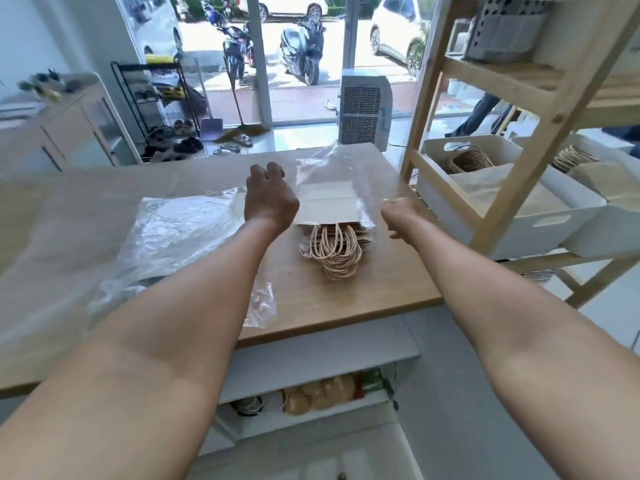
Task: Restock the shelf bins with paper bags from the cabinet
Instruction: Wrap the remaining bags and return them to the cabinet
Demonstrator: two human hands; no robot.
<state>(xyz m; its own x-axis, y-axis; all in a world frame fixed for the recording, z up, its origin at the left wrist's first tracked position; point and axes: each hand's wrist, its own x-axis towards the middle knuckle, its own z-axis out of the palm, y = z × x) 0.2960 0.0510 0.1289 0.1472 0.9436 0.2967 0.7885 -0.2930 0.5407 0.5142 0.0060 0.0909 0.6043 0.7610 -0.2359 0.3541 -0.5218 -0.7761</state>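
Bag stack point(329, 206) in clear wrap point(341, 168): left hand point(270, 199) beside it, fingers curled, apparently empty; right hand point(401, 211) opposite, grip hidden.

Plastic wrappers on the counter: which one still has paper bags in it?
The clear wrapper between the two hands, by the counter's right end; a stack of paper bags sits in it, rope handles sticking out. The wrapper to the left lies flat, seemingly empty.
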